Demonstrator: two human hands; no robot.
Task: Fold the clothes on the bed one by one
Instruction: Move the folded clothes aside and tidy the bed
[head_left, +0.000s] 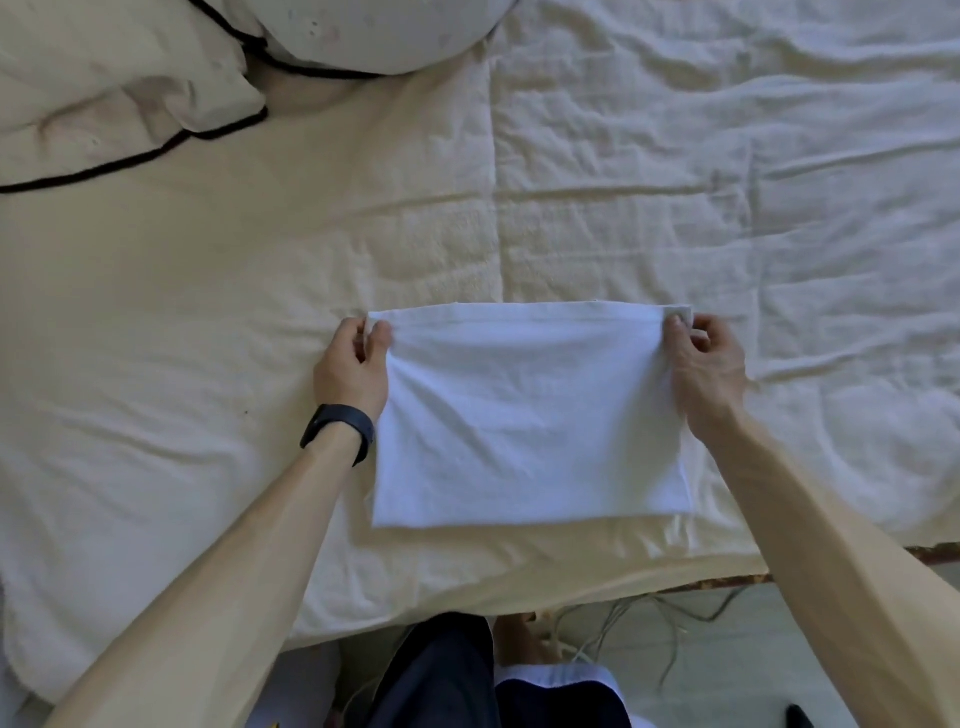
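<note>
Standing at the near edge of the bed (182, 291), cream quilted cover, creased all over. White folded cloth (530, 415) is my landmark: flat rectangle on the cover, just inside the bed's near edge, nothing on top of it.

Beyond the cloth and off to its left: two pillows. The cream one with dark piping (104, 98) sits furthest left, the rounder pale one (374, 31) beside it, overlapping its edge. Both well apart from the cloth, not in the way.

Below the cloth, past the bed's edge: floor, my dark trouser legs (441, 675), and a tangle of thin cables (670, 618) down to the cloth's right. Rusty bed frame strip (930, 552) shows at the cloth's lower right.

My left hand (353, 364) is at the cloth's far-left corner, thumb and fingers closed in a pinch on the edge. Black wristband (337, 431) on that wrist, touching the cloth's left side. My right hand (706, 364) mirrors it on the far-right corner, thumb and forefinger pinched shut on the hem, other fingers curled. Both forearms flank the cloth; neither covers it.
</note>
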